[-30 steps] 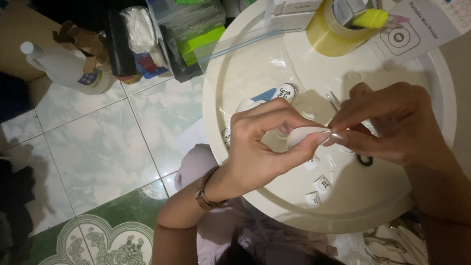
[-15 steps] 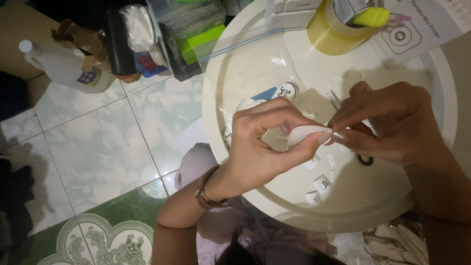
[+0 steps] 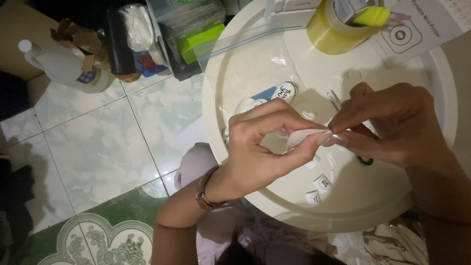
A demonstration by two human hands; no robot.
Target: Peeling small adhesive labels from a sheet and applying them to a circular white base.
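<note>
Both hands meet above the middle of the round white desk (image 3: 235, 73), well inside its raised rim. The left hand (image 3: 260, 147) is curled nearly closed, thumb and forefinger pinching one end of a small white paper strip (image 3: 303, 136). The right hand (image 3: 387, 125) is likewise closed down, its fingertips (image 3: 336, 139) nipping the strip's other end. The strip is lifted clear of the desk, its long axis running roughly side to side between the hands, tipped slightly upward toward the right. Under the hands, toward the near edge, lie small cut stickers (image 3: 321, 183), with bare surface around them. The far edge is crowded: a roll of clear tape (image 3: 326, 34) and a printed leaflet (image 3: 417, 29). Off the desk's left edge the tiled floor (image 3: 98, 142) lies open, a white bottle (image 3: 61, 66) further back
</note>
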